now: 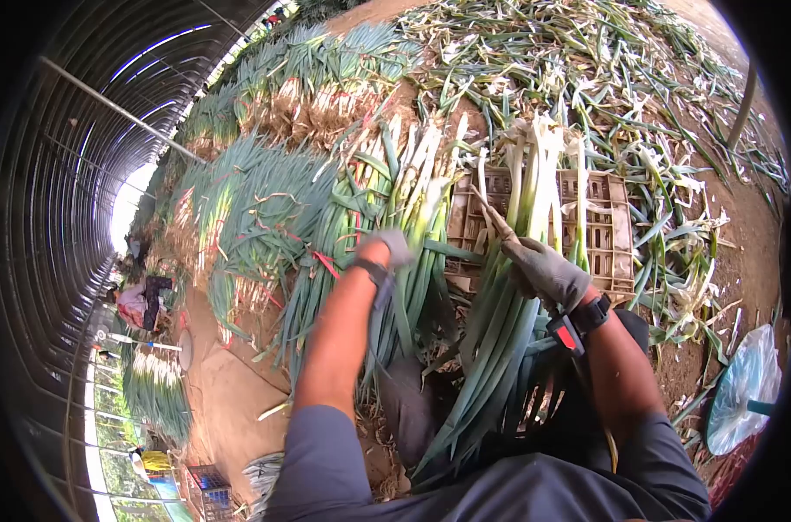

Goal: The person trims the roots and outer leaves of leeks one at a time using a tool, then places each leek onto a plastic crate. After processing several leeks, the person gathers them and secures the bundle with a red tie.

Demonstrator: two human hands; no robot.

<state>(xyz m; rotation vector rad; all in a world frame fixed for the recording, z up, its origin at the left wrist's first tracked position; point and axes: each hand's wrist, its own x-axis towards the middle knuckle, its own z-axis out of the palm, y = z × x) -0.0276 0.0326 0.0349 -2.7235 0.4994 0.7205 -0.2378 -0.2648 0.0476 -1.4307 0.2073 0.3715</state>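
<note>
The earth floor (752, 252) carries bundled leeks (269, 196), a thick litter of leaf scraps (534, 52) and a slatted tan crate (621, 270) — pale stalks (547, 165) reaching past the crate's far edge, scraps along its right.

This looks like a farm shed, a long tunnel where a crop is handled. A dark ribbed roof (69, 183) arches over it, with a slanting pole (121, 109) below and daylight at the far end. The floor (747, 261) is mostly bare earth. Long onions (265, 200) lie across it in rows of bundles, some with red ties (327, 264), beside a plastic crate (620, 226) and a wide litter of loose leaves (587, 70). Greenery (104, 422) shows outside.
</note>
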